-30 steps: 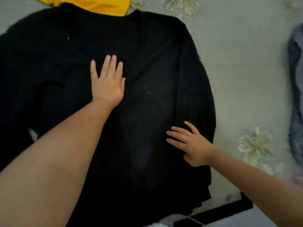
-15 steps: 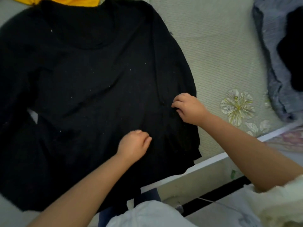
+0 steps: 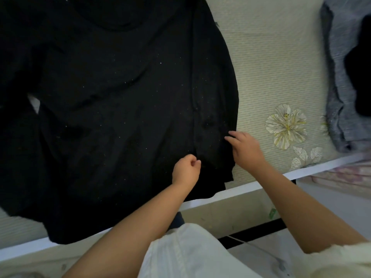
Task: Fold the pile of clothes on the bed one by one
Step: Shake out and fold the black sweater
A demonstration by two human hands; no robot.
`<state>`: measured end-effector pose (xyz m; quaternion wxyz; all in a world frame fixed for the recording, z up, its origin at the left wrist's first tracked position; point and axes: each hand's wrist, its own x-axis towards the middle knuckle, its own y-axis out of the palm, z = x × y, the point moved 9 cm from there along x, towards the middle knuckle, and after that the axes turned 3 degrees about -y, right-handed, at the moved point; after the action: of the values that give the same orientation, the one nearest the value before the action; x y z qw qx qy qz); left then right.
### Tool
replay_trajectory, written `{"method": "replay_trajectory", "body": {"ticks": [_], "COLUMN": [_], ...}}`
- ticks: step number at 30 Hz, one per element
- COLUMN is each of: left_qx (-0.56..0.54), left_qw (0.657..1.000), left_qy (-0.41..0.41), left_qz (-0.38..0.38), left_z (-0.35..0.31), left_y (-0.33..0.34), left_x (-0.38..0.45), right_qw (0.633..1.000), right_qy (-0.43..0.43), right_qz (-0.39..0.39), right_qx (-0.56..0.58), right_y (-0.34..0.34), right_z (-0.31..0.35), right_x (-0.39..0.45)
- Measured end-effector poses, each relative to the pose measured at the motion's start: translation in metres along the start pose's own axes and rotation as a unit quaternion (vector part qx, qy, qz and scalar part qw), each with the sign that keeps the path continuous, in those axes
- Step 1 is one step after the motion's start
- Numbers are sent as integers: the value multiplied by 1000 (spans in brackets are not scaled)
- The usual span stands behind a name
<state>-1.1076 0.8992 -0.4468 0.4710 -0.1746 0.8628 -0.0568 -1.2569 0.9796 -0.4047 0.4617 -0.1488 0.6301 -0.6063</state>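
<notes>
While both hands [image 3: 216, 157] pinch it, black garment [image 3: 120, 97] lies beneath.

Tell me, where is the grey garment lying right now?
In the head view, the grey garment lies bunched at the far right edge of the bed, beyond the printed flower, apart from the black top.

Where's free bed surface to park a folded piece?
Free: bare mat between the black garment and the grey clothes, down to the flower print. Crowded: the left side under the garment, with both hands at its hem.
</notes>
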Motion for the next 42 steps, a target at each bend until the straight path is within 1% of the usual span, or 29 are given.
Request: {"method": "replay_trajectory", "body": {"ticks": [2, 4, 6, 8, 10, 12, 13, 14, 16, 17, 18, 20, 21, 22, 26, 29, 32, 33, 34, 35, 36, 37, 38, 39, 40, 41, 42], "left_qx": [-64, -124, -176, -198, -170, -130, -121, -124, -148, -155, -153, -146, -141, -133, -84, -1, 35, 51, 69, 85, 99, 116, 138, 166, 200, 236, 272], "left_qw": [997, 989, 973, 961, 965, 976, 979, 979, 979, 980, 982, 983, 982, 980, 965, 963, 958, 956, 952, 946, 939, 931, 925, 921, 918, 915, 909], "left_qy": [7, -6, -41, -55, -29, -1, 7, 9, 5, 9, 20, 44, 57, 72, 103, 132, 152, 155, 157, 157, 149, 139, 128, 114, 93, 66, 37], "left_qz": [-29, -84, -141, -184, -199, -175, -166, -161, -137, -121, -109, -104, -113, -131, -225, -236, -241, -243, -252, -270, -294, -317, -330, -333, -328, -320, -312], "left_z": [0, 8, 19, 26, 25, 21, 20, 21, 24, 25, 25, 26, 25, 24, 12, -12, -28, -33, -39, -46, -52, -59, -66, -72, -77, -80, -82], "left_y": [-20, -48, -78, -106, -129, -141, -147, -154, -166, -171, -175, -188, -197, -208, -265, -299, -332, -343, -355, -369, -387, -405, -422, -437, -451, -462, -469], "left_x": [-4, -7, -9, -11, -11, -8, -7, -4, 1, 3, 4, 5, 4, 4, 7, 16, 23, 25, 28, 32, 36, 41, 48, 58, 70, 83, 94], "right_qw": [995, 984, 978, 977, 984, 994, 994, 992, 979, 974, 973, 973, 968, 961, 941, 922, 912, 921, 940, 964, 984, 991, 981, 962, 944, 940, 956], "right_qy": [-45, -90, -108, -106, -86, -47, -50, -74, -152, -183, -196, -176, -167, -166, -168, -136, -103, -97, -90, -74, -61, -60, -74, -91, -106, -115, -104], "right_qz": [-87, -156, -181, -181, -156, -100, -93, -101, -130, -111, -72, 52, 89, 110, 138, 177, 195, 184, 150, 97, 22, -74, -173, -257, -309, -316, -268], "right_qx": [6, -7, 8, 33, 28, -8, -23, -22, -45, -71, -98, -137, -165, -192, -259, -317, -345, -330, -293, -236, -164, -94, -46, -32, -39, -52, -64], "right_y": [-29, -53, -65, -68, -68, -63, -66, -73, -86, -83, -75, -54, -48, -44, -48, -54, -70, -81, -95, -115, -139, -166, -191, -210, -220, -216, -200], "right_z": [16, 36, 57, 78, 95, 101, 106, 114, 134, 140, 142, 131, 126, 122, 117, 117, 123, 125, 127, 128, 130, 134, 140, 148, 157, 166, 169], "right_x": [11, 25, 45, 68, 92, 117, 126, 134, 144, 152, 162, 181, 187, 192, 204, 214, 231, 237, 245, 253, 261, 265, 265, 261, 257, 259, 267]}}
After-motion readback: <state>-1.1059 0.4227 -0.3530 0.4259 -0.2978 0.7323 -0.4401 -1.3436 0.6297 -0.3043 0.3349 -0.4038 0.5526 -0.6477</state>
